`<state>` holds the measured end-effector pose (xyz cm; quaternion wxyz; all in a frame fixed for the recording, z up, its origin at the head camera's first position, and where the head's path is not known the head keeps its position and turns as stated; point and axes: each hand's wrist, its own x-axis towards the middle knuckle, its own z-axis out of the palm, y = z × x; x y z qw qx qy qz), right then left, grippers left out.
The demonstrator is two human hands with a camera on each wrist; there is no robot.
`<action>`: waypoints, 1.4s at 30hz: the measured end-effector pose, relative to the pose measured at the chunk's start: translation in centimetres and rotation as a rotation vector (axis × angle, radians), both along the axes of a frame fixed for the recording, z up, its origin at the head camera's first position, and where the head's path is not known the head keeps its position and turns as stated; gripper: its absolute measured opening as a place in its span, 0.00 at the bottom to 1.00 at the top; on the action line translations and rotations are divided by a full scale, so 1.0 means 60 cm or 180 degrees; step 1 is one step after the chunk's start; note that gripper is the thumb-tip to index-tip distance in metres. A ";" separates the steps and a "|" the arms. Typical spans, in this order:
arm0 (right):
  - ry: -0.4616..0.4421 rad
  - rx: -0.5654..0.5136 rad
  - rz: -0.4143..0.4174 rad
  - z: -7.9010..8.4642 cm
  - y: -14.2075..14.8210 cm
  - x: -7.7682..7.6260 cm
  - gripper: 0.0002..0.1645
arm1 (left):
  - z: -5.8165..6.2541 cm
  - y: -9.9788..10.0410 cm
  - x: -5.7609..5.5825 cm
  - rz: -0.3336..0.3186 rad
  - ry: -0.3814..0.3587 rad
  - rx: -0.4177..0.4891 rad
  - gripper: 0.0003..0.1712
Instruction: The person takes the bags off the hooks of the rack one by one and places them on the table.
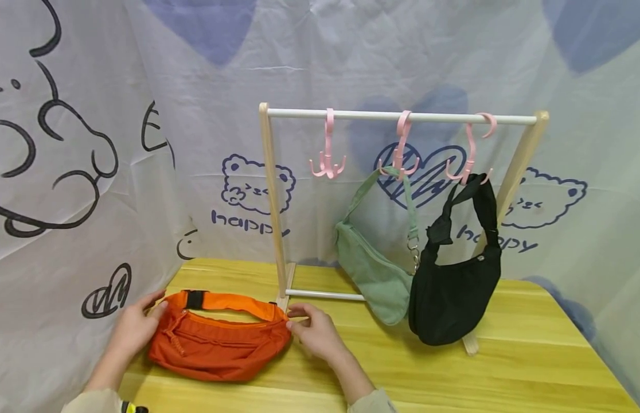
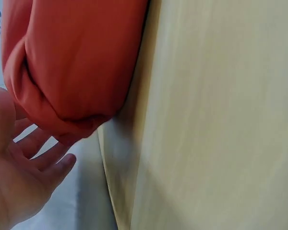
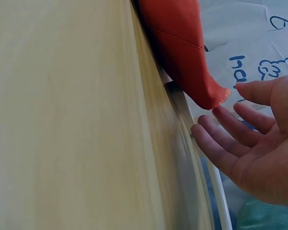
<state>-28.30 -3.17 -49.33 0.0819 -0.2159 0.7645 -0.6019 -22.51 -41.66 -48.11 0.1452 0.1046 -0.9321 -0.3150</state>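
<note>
An orange-red waist bag (image 1: 219,347) lies on the wooden table at the left, its bright orange strap with a black buckle (image 1: 195,299) arched along the top. My left hand (image 1: 136,324) is at the bag's left end, fingers relaxed and partly hidden behind the fabric in the left wrist view. At the opposite end is my right hand (image 1: 317,332), its thumb and spread fingers right at the bag's corner. In the right wrist view, that orange-red corner (image 3: 204,91) points toward the gap between thumb and fingers (image 3: 225,136).
A wooden rack with a white top bar (image 1: 366,116) stands behind. Pink hooks hang from it: a bare one (image 1: 328,149) at left, one bearing a green shoulder bag (image 1: 374,272), and one bearing a black bag (image 1: 456,295). Printed cloth (image 1: 206,115) surrounds the table (image 1: 547,355).
</note>
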 end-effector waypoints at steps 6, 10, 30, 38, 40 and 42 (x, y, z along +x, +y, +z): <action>0.0109 -0.0104 -0.0151 0.008 0.008 -0.001 0.21 | 0.011 0.023 0.005 0.0188 0.0109 0.0085 0.30; 0.0174 -0.0183 -0.0227 0.015 0.014 0.000 0.18 | 0.020 0.048 0.010 0.0235 0.0326 0.0167 0.30; 0.0663 -0.0865 -0.0629 0.084 0.046 0.017 0.21 | 0.087 0.158 0.016 -0.0108 0.0968 0.0534 0.34; 0.1061 -0.1096 -0.0836 0.121 0.078 0.026 0.23 | 0.124 0.197 0.015 -0.0246 0.1160 0.0629 0.33; 0.1183 -0.1145 -0.0865 0.130 0.087 0.026 0.23 | 0.132 0.206 0.013 -0.0283 0.1277 0.0652 0.32; 0.1338 -0.1193 -0.0889 0.141 0.096 0.025 0.24 | 0.139 0.216 0.010 -0.0328 0.1407 0.0681 0.31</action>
